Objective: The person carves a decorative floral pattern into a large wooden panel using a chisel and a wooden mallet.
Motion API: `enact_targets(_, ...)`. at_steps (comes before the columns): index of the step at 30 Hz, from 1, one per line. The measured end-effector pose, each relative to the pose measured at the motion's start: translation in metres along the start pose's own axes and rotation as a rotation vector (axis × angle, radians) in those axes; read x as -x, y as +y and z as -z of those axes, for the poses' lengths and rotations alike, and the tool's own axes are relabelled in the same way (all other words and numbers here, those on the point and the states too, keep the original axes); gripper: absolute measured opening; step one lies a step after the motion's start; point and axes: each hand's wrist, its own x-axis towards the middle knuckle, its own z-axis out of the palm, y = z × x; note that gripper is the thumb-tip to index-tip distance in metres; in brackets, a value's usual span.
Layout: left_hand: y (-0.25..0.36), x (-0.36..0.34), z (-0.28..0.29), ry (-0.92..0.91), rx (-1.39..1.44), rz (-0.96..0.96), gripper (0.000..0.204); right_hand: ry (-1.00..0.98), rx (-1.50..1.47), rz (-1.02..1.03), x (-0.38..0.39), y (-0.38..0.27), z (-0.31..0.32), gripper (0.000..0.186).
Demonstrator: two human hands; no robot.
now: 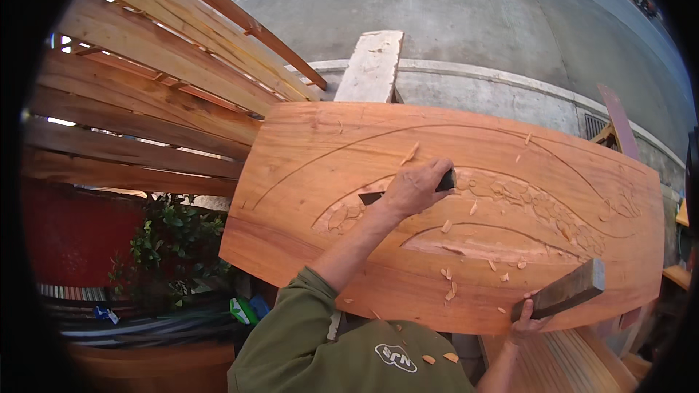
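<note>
A broad reddish wooden board (273,225) lies in front of me, with curved grooves and a carved band of leaf-like shapes. Over the upper carved band, my left hand (415,188) is closed around a dark chisel-like tool (370,198); its flat dark end sticks out to the left and a black end shows at the right of the fist. My right hand (526,322), at the board's near right edge, grips a thick rectangular wooden block (564,291) that is tilted up to the right. Loose wood chips (451,291) are scattered over the board.
Long wooden planks (145,98) lean at the left, above a leafy plant (175,247). A pale plank (371,65) juts out beyond the far edge. Past it are a concrete kerb and a grey road (473,14). Ribbed wood (553,364) stands at the near right.
</note>
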Motion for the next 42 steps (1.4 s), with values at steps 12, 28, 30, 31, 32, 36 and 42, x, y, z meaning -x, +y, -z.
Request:
enact_targets(12,0.038,0.061,-0.013,0.295,0.133,-0.118,0.073,-0.027,0.18,0.037,-0.007,-0.017,-0.008,0.063)
enact_targets(28,0.108,0.093,-0.048,-0.487,-0.096,-0.045,0.028,0.141,0.027,-0.214,0.08,-0.071,0.003,0.079)
enact_targets(30,0.117,0.083,-0.045,-0.507,-0.111,-0.111,0.023,0.14,0.065,-0.194,0.089,-0.077,0.011,0.082)
enact_targets(31,0.123,0.077,-0.049,-0.467,-0.082,-0.16,0.021,0.154,0.1,-0.193,0.097,-0.081,0.013,0.084)
enact_targets(32,0.132,0.068,-0.052,-0.481,-0.107,-0.191,0.019,0.19,0.094,-0.198,0.106,-0.078,0.016,0.085)
enact_targets(36,0.134,0.043,-0.065,-0.43,-0.093,-0.315,0.016,0.238,0.111,-0.226,0.129,-0.069,0.019,0.088)
enact_targets(42,0.115,0.03,-0.06,-0.434,-0.058,-0.034,0.015,0.324,0.151,-0.212,0.178,-0.049,0.031,0.091)
